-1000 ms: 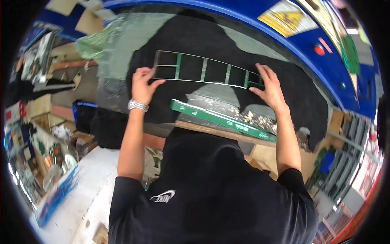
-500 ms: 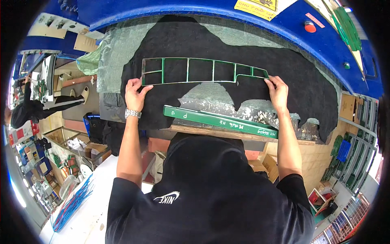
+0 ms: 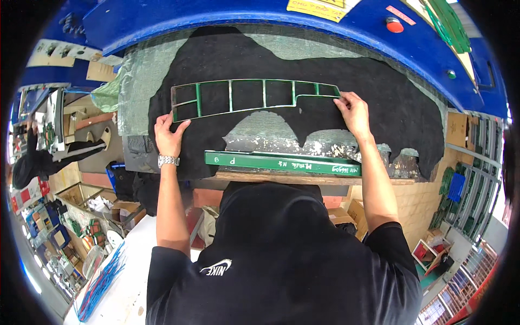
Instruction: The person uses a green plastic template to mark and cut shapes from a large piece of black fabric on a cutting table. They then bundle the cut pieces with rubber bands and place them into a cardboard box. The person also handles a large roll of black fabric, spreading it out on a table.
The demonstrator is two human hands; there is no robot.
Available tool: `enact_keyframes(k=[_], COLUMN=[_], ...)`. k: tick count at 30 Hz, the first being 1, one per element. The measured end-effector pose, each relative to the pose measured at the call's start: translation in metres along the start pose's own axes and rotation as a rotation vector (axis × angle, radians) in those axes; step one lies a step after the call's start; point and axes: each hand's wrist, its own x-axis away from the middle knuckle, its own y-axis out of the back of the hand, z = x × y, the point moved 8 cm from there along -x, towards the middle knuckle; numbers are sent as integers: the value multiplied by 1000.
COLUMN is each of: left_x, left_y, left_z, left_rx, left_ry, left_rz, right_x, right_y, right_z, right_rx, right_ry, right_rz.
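Observation:
A long green metal cutting die (image 3: 264, 93), divided by several crossbars and stepped at its narrower right end, lies over a black leather hide (image 3: 233, 51). My left hand (image 3: 169, 135) is closed on the die's lower left corner, thumb on the near side. At the opposite end, my right hand (image 3: 353, 112) pinches the narrow right tip between thumb and fingers. Closer to me, a straight green bar (image 3: 281, 162) with white handwriting rests on the worn board near its front edge. My right forearm passes over the bar's right end.
The blue machine beam (image 3: 238, 21) spans the far side, with a red push button (image 3: 394, 25) at its right. A grey-green cutting board (image 3: 142, 76) lies beneath the hide. Blue strands (image 3: 103, 284) lie on a white table at lower left. Another person (image 3: 40, 160) is at far left.
The whole view has shifted and turned slightly. Both hands keep their grip on the die's ends, and the die stays nearly in place over the hide.

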Motion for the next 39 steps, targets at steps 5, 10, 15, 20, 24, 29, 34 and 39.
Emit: enact_keyframes(k=[5, 10, 15, 20, 24, 29, 34, 39], left_x=[4, 4, 4, 2, 3, 2, 3, -9], left_y=[3, 3, 1, 2, 0, 1, 18, 13], left_z=[-1, 2, 1, -2, 5, 3, -36, -56], left_rx=[-10, 10, -22, -20, -17, 113, 112, -57], left_ry=[-34, 2, -5, -23, -34, 72, 31, -160], left_rz=[-17, -10, 3, 11, 18, 126, 125, 89], right_x=[21, 74, 110, 126, 128, 131, 138, 139], right_y=[18, 15, -3, -13, -12, -8, -9, -8], right_z=[20, 65, 86, 86, 87, 88, 82, 83], right_rx=[20, 1, 39, -2, 36, 64, 73, 74], right_ry=[-44, -38, -59, 72, 84, 105, 76, 66], right_rz=[2, 395, 657, 590, 584, 521, 473, 453])
